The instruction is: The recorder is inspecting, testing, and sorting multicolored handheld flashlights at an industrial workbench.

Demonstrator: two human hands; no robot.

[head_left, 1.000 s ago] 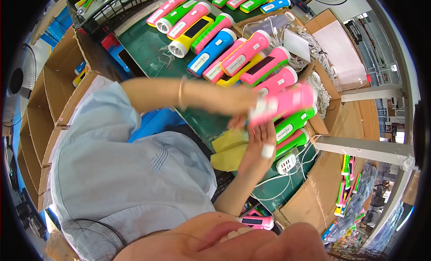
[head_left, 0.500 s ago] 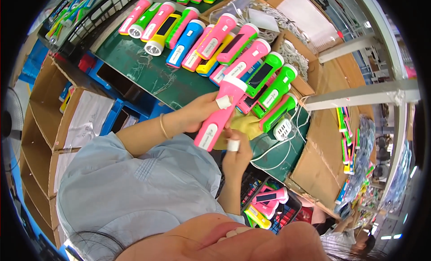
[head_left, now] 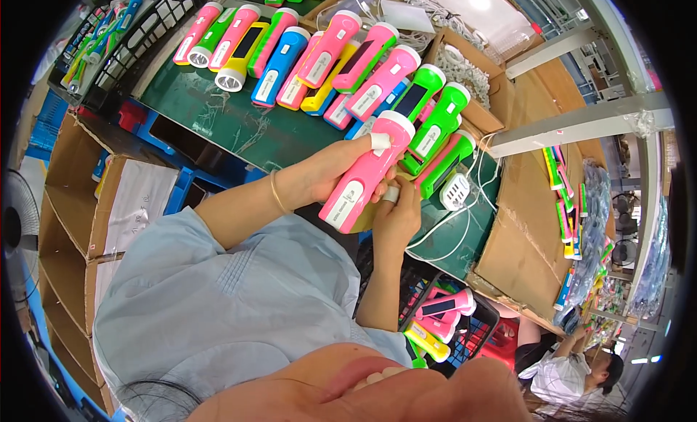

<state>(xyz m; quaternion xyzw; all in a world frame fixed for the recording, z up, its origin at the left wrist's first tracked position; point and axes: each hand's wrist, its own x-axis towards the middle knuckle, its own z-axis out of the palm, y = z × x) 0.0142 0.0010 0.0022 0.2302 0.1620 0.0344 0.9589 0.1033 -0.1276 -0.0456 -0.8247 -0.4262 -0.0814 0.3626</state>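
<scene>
My left hand is closed around a pink flashlight with a white head, its white label panel facing up. White tape wraps the thumb lying across its body. My right hand, also taped on one finger, is closed against the flashlight's underside. A yellow cloth bunches there, partly hidden behind the flashlight and my fingers. Just beyond lie more flashlights in rows on the green table, among them a green one, a blue one and a yellow one.
A white power strip with loose cable lies right of my hands. Open boxes of white cords stand behind. Below right, a black crate holds flashlights. Cardboard compartments stand at left; a metal post crosses at right.
My right hand has moved up against the flashlight's underside. The flashlight has shifted slightly in my left hand, its head now farther right. The whole view has shifted a little.
</scene>
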